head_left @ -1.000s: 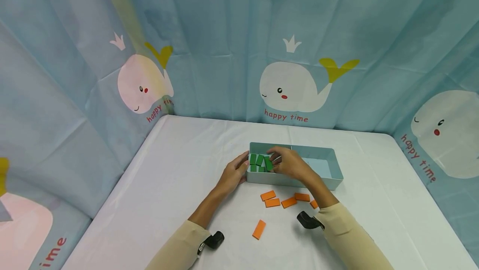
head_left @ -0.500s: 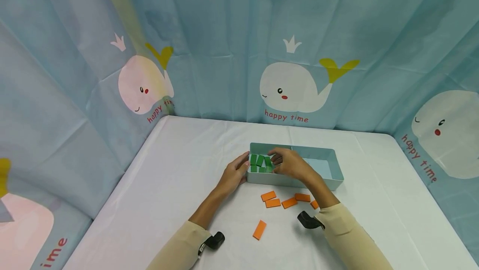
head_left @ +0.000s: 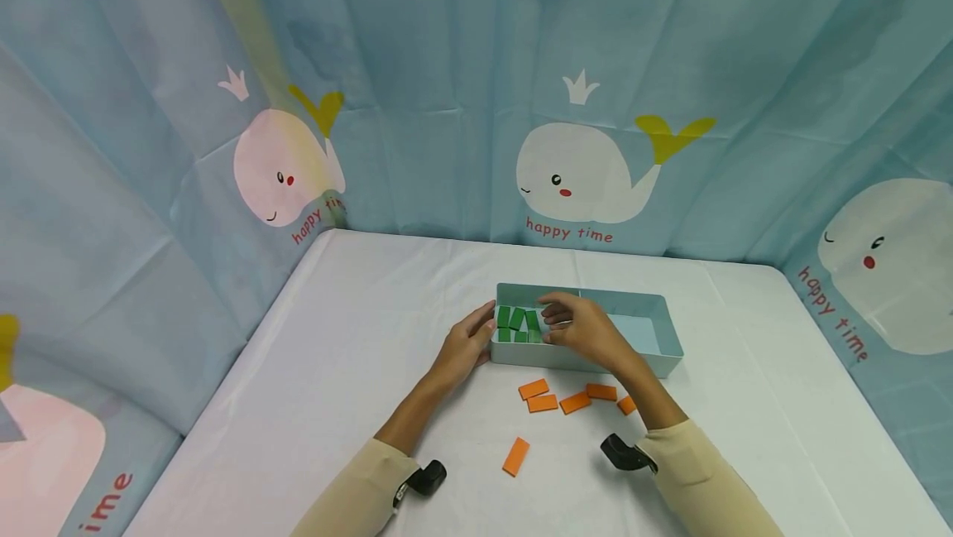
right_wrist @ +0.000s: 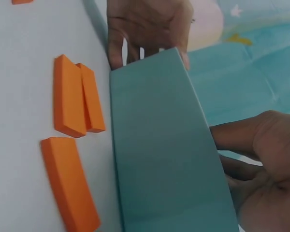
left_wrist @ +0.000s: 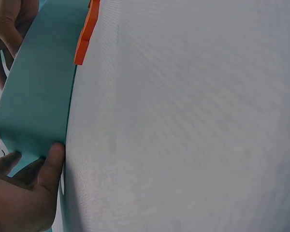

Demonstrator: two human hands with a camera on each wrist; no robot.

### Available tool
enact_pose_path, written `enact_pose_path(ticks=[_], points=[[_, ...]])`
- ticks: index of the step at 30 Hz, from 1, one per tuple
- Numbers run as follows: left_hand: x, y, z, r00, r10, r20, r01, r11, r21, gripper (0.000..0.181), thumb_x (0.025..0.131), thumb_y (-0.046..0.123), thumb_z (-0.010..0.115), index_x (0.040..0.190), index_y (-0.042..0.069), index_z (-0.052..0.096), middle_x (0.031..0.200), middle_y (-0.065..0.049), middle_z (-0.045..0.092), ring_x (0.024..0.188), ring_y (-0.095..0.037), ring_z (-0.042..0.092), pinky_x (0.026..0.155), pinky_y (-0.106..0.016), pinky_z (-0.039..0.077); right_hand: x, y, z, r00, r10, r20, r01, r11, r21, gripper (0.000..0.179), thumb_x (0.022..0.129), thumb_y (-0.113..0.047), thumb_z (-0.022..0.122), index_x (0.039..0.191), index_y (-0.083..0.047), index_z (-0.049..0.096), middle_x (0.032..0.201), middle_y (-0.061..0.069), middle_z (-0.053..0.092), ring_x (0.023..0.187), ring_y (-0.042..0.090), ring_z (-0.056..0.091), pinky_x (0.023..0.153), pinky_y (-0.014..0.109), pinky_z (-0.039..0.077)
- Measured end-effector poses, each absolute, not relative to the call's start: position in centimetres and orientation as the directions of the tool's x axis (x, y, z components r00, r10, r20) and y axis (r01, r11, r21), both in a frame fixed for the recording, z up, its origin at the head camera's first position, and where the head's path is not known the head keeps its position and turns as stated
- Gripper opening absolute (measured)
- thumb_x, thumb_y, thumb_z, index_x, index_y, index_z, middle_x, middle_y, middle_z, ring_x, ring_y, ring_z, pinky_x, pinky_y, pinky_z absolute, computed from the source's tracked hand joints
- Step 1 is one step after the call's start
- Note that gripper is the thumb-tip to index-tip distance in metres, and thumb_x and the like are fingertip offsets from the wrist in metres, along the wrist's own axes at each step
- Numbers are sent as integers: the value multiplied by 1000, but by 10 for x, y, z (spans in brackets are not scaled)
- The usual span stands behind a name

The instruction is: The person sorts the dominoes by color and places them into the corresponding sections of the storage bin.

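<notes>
A pale teal box [head_left: 566,359] with two compartments stands on the white table. Several green blocks [head_left: 517,319] lie in its left compartment in two rough rows. My left hand [head_left: 459,348] rests against the box's left end; the left wrist view shows its fingertips [left_wrist: 56,150] touching that end wall. My right hand [head_left: 584,327] reaches over the near wall into the left compartment, beside the rightmost green blocks. Its fingers are loosely bent, and no block shows between them. In the right wrist view, the box's side wall [right_wrist: 159,145] hides the fingertips of that hand.
Several orange blocks [head_left: 576,402] lie on the white tablecloth [head_left: 372,314] in front of the box. Another orange block [head_left: 515,456] lies nearer, between the forearms. A blue curtain [head_left: 417,165] with whale prints hangs behind the table.
A green block that stood by my right fingers now lies lower among the others. My right hand has let go and drawn slightly right. The left hand has stayed at the box's end.
</notes>
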State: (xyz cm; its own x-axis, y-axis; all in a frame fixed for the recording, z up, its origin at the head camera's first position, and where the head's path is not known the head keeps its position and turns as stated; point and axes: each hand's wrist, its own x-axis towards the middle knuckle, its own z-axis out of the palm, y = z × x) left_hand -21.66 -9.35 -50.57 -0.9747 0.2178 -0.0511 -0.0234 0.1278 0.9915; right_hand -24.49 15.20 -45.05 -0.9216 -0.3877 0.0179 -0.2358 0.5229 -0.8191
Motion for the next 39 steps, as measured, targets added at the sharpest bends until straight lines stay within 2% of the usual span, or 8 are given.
enact_pose_path(ticks=[6,12,22,33,39], points=[[-216,-93,-504,-974,217,-64,-38,125,991,56,116,32,47,168,17,33,172,-10,35,156,-35,36,113,-59,49,-236,156,-455,-927,-362,92,-265,463,-846,59,94,2,78,149,-3,57,132,25,68,121,41,68,95,39,63],[-217,-93,-503,-975,204,-85,-60,128,990,56,115,33,48,168,21,35,172,-7,35,156,-34,37,114,-57,48,-229,160,-459,-926,-334,177,-310,402,-861,58,93,0,80,147,-9,60,129,23,69,119,42,69,95,33,63],[-217,-93,-505,-977,202,-74,-46,142,989,55,115,32,47,167,19,36,172,-10,36,156,-37,37,112,-57,50,-212,172,-462,-924,-283,256,-351,366,-862,59,93,-6,82,147,-8,59,125,11,72,114,37,71,92,22,61],[-217,-92,-505,-977,199,-78,-52,136,989,56,114,34,49,167,20,36,172,-9,35,156,-36,36,113,-58,49,-194,185,-467,-911,-258,321,-392,302,-869,56,91,-3,84,143,-5,62,122,12,71,114,29,70,95,24,60],[-217,-93,-504,-976,204,-73,-43,145,989,56,115,34,48,168,20,35,172,-9,34,157,-35,35,114,-57,49,-184,191,-470,-911,-262,318,-396,341,-853,55,94,-10,83,144,-7,62,124,16,71,114,28,69,92,20,60]])
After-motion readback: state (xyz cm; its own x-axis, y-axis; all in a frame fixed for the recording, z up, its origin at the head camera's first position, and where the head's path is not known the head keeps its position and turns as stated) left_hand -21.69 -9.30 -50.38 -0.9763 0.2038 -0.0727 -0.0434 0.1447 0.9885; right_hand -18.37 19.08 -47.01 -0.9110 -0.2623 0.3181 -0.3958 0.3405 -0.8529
